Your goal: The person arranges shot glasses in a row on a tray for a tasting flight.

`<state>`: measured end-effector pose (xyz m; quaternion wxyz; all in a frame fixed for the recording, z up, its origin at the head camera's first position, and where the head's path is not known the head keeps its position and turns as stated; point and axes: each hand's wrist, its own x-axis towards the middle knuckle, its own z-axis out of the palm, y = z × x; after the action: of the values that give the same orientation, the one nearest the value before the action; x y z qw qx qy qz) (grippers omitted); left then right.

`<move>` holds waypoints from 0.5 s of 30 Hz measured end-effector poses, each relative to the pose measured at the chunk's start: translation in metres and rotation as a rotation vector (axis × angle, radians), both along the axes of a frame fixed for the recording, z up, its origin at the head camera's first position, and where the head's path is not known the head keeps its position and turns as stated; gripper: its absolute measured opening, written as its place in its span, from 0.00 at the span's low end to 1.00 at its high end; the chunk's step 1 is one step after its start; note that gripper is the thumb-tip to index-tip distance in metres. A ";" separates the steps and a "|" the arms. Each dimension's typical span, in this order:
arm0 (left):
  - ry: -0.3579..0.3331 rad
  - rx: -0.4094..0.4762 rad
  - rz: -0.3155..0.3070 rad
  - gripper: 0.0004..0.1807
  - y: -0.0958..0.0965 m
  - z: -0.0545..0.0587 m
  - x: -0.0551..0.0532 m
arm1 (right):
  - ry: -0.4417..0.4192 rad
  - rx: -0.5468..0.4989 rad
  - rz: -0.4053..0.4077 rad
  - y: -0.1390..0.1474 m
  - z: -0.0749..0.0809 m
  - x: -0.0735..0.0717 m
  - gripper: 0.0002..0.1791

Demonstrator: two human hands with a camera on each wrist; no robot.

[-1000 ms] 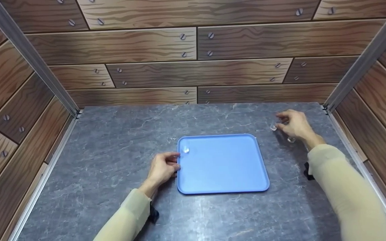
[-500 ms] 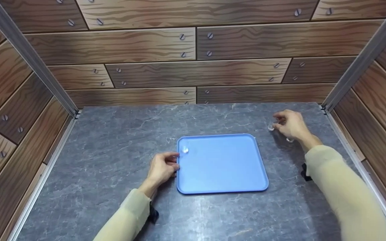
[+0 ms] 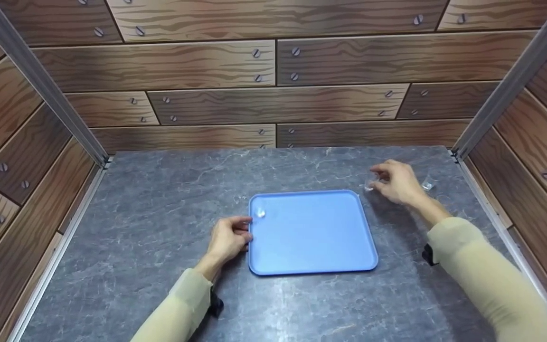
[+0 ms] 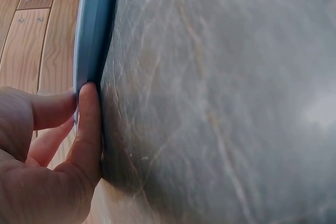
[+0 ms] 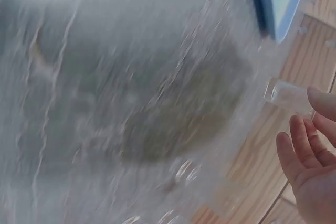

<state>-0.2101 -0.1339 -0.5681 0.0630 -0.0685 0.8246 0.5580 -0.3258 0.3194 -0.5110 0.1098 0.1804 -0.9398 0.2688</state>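
A blue tray (image 3: pixel 314 232) lies on the grey marbled table. My left hand (image 3: pixel 227 239) holds its left rim, with the thumb on one side and fingertips on the other in the left wrist view, where the tray edge (image 4: pixel 94 30) runs upward. Inside the tray's upper left corner stands a small clear glass (image 3: pixel 260 213). My right hand (image 3: pixel 395 183), just beyond the tray's upper right corner, pinches another clear shot glass (image 5: pixel 291 95) between thumb and fingers, thick base showing. It hangs above the table. Behind that hand another clear glass (image 3: pixel 428 184) stands on the table.
Wood-patterned walls (image 3: pixel 273 104) enclose the back and both sides. Metal rails (image 3: pixel 60 107) run along the corners and table sides. Curved glints (image 5: pixel 186 171) of clear glass show low in the right wrist view, blurred.
My right hand has moved left toward the tray with the pinched glass, uncovering the other glass on the table. The left hand keeps its place on the tray rim.
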 end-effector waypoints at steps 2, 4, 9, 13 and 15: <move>0.002 0.000 0.001 0.25 0.000 0.000 0.000 | -0.017 -0.018 0.008 -0.008 0.000 0.003 0.22; 0.006 -0.003 0.000 0.25 0.000 0.000 0.000 | -0.039 -0.041 0.022 -0.016 0.001 0.005 0.21; 0.022 -0.013 -0.006 0.25 0.000 0.000 0.000 | -0.084 -0.077 0.064 -0.039 0.001 0.010 0.21; 0.030 -0.003 -0.012 0.24 -0.001 -0.001 0.000 | -0.095 -0.078 0.098 -0.059 0.002 0.013 0.21; 0.030 -0.003 -0.013 0.24 -0.001 -0.001 0.000 | -0.104 -0.079 0.110 -0.070 0.002 0.015 0.21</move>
<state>-0.2103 -0.1354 -0.5688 0.0542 -0.0550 0.8266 0.5574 -0.3108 0.2493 -0.5090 0.0530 0.2133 -0.9215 0.3203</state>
